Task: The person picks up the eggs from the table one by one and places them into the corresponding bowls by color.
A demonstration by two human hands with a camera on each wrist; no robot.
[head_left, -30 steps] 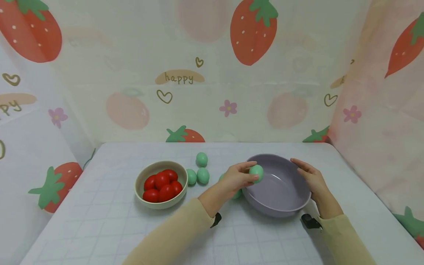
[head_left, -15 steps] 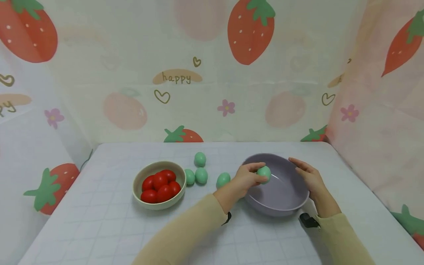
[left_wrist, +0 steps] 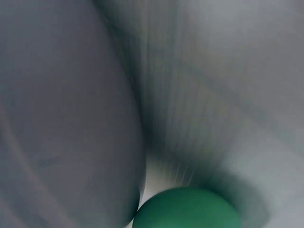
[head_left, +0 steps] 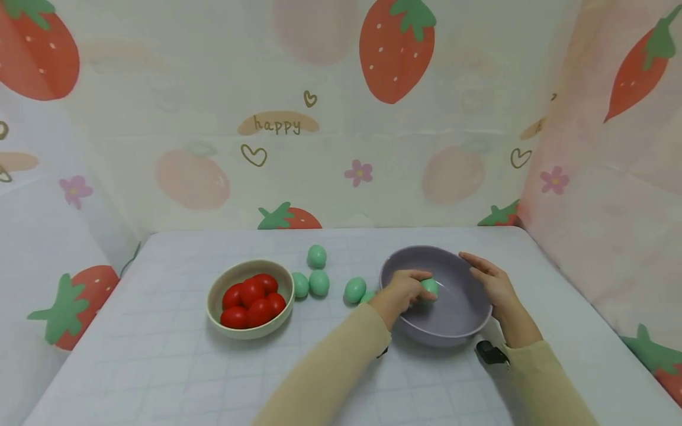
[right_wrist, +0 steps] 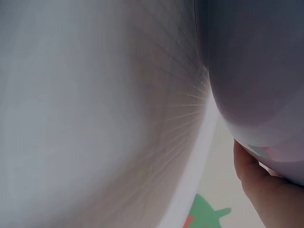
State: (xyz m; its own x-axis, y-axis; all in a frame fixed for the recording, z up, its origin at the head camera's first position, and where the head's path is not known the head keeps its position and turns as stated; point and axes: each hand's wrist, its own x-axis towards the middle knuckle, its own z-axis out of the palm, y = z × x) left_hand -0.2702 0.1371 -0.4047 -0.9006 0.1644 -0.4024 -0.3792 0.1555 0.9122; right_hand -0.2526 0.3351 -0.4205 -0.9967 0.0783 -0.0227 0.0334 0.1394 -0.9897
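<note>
My left hand reaches over the near left rim of a purple bowl, its fingers and thumb pinching a green toy egg low inside. The fingers partly cover that egg. On the bowl's right side, my right hand grips the wall, with fingers along the outside; in the right wrist view its fingers lie against the outer surface. Another green egg sits close by the bowl in the left wrist view.
Several more green eggs lie left of the purple bowl, such as one near the forearm and one farther back. A cream bowl with several red eggs stands at left. Strawberry-print cloth backs the table.
My left hand has moved right and down with the green egg, from above the rim into the purple bowl. The right hand stays at the bowl. The head view has turned slightly right.
</note>
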